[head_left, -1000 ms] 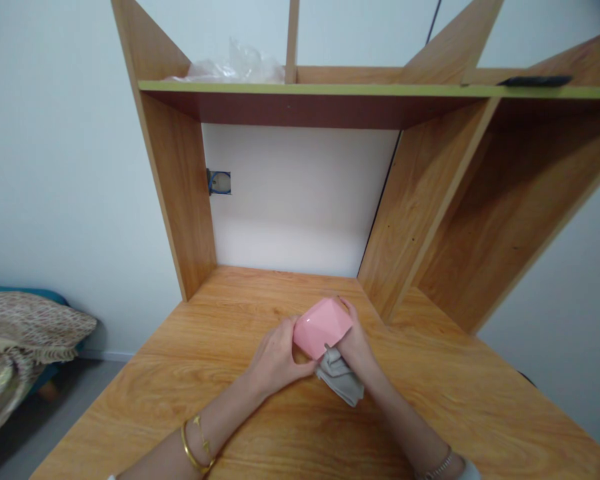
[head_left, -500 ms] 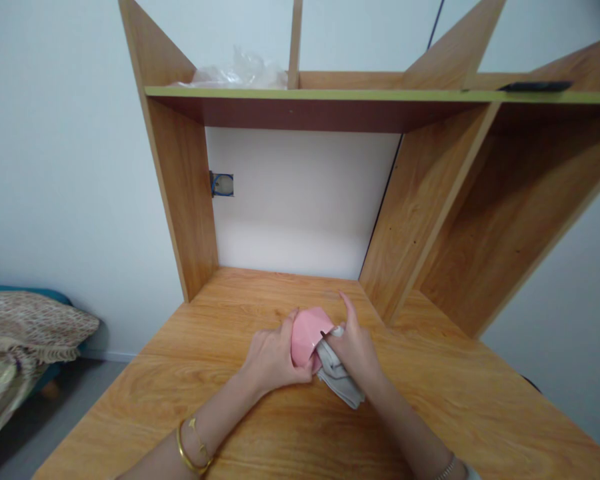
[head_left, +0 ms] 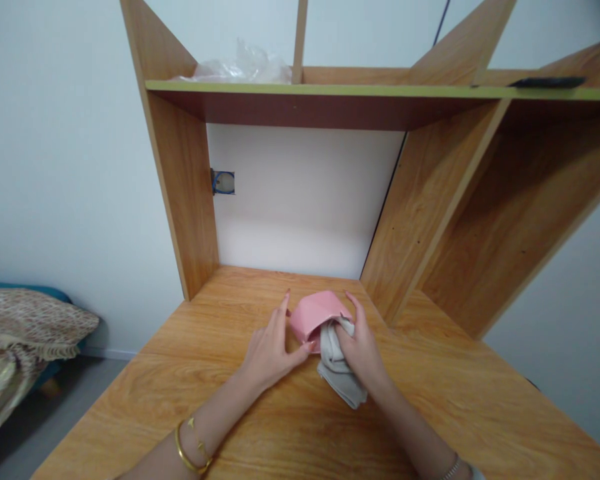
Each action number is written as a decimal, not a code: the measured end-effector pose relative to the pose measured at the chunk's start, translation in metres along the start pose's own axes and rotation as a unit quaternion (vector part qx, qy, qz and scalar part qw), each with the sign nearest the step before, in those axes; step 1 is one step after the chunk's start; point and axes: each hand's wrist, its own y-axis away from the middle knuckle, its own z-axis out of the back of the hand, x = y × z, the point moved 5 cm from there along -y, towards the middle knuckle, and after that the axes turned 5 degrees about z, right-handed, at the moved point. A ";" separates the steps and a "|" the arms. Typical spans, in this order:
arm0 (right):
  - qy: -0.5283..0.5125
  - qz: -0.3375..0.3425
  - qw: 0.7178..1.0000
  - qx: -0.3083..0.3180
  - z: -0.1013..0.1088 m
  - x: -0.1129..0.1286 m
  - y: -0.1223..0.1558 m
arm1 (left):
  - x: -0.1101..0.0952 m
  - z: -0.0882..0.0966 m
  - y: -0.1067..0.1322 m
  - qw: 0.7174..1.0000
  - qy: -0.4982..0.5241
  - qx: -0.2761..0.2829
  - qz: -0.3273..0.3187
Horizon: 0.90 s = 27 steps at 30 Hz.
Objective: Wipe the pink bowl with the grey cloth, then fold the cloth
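A pink faceted bowl (head_left: 313, 312) is tipped on its side near the middle of the wooden desk (head_left: 220, 400), its opening turned toward me. My left hand (head_left: 270, 350) grips its left side, thumb on the rim and fingers up the outside. My right hand (head_left: 363, 347) is closed on a grey cloth (head_left: 337, 370) and presses the cloth's upper end into the bowl's mouth. The rest of the cloth hangs down onto the desk. Gold bangles circle my left wrist.
A wooden hutch rises behind the desk, with an upright panel (head_left: 180, 180) on the left and slanted panels (head_left: 420, 207) on the right. Its shelf (head_left: 330, 90) carries crumpled clear plastic (head_left: 245, 67) and a dark flat object (head_left: 547, 82). A patterned blanket (head_left: 20, 340) lies low left.
The bowl has been turned from bottom-up to opening toward me. My right hand has pushed the cloth from under the bowl into its mouth. Both hands stayed in place.
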 end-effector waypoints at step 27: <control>0.088 -0.050 0.994 0.043 -0.004 0.001 -0.001 | -0.015 -0.006 0.005 0.995 -0.095 0.031 -0.031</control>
